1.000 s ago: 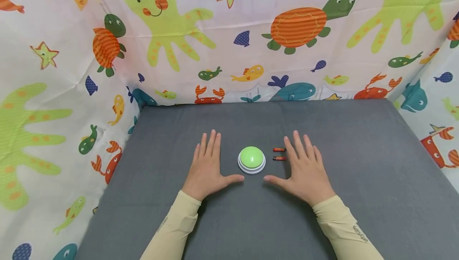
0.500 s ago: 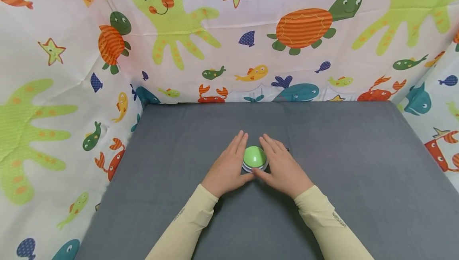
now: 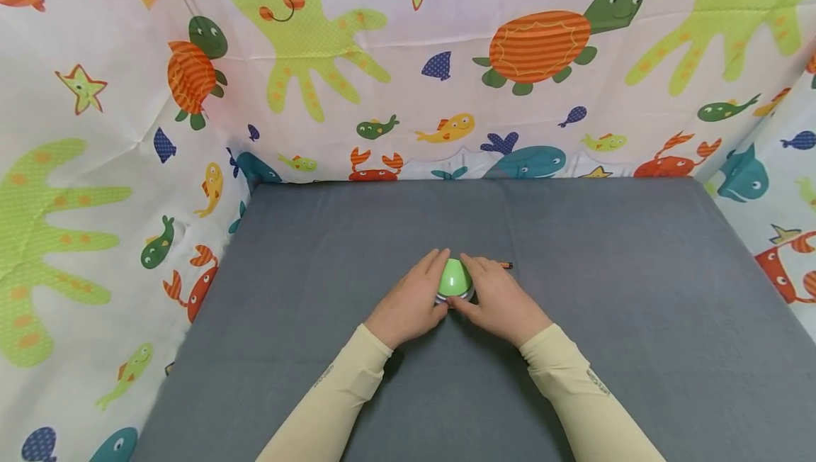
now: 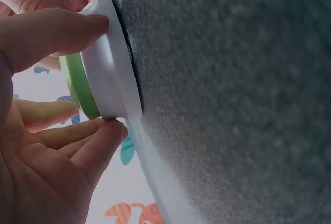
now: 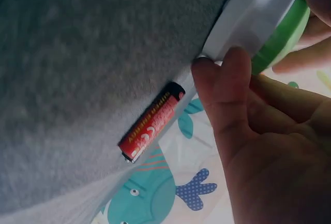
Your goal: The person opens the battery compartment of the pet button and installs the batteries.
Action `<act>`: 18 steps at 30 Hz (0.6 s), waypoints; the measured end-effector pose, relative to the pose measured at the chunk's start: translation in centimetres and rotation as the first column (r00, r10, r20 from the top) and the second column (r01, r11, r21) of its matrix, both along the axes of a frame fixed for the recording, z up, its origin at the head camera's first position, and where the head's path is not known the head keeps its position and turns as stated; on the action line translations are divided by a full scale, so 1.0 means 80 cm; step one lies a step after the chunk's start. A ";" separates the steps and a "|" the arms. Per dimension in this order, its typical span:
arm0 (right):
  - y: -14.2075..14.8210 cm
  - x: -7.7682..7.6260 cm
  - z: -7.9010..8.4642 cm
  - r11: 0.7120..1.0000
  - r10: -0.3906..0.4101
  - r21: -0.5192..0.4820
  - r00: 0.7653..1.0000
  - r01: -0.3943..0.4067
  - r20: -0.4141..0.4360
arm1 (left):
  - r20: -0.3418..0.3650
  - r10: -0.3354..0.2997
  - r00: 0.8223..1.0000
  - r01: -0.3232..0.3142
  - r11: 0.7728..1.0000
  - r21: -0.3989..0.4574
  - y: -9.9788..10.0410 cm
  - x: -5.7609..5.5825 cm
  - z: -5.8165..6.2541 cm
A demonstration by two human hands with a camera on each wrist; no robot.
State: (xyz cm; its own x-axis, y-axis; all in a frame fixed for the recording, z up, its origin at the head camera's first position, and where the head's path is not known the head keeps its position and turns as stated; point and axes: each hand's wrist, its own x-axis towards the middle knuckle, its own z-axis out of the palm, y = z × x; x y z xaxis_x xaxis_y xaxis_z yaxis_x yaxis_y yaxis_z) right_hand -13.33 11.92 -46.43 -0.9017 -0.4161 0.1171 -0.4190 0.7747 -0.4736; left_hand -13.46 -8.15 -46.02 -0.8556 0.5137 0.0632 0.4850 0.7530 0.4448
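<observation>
A round push button (image 3: 455, 279) with a green dome and a white base sits on the grey tabletop between both hands. My left hand (image 3: 411, 306) holds it from the left; in the left wrist view the thumb lies on the white base (image 4: 106, 63) and the fingertips meet its far side. From the right, my right hand (image 3: 506, 306) grips the same button, fingers and thumb at its rim in the right wrist view. Just beside the right hand lies a small red-and-black battery (image 5: 152, 123); in the head view only the end of one battery (image 3: 506, 265) shows past the fingers.
The grey cloth-covered table (image 3: 319, 249) spreads out around the hands. A white curtain (image 3: 408, 93) printed with sea animals rises behind the table's back edge and along both sides.
Both hands have come inward from either side of the push button and closed round it. The right hand now covers most of the two batteries seen earlier.
</observation>
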 end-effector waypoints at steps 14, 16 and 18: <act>0.000 -0.002 -0.006 1.000 0.008 -0.022 1.000 -0.008 -0.005 | 0.049 -0.007 0.999 0.006 1.000 0.023 -0.001 -0.002 0.001; 0.000 -0.002 -0.006 1.000 0.008 -0.025 1.000 -0.008 -0.001 | 0.083 0.018 0.996 -0.020 1.000 0.022 -0.002 -0.001 0.002; 0.000 -0.002 -0.006 1.000 0.010 -0.028 1.000 -0.010 -0.001 | 0.104 0.038 0.994 -0.040 0.999 0.021 -0.002 -0.001 0.002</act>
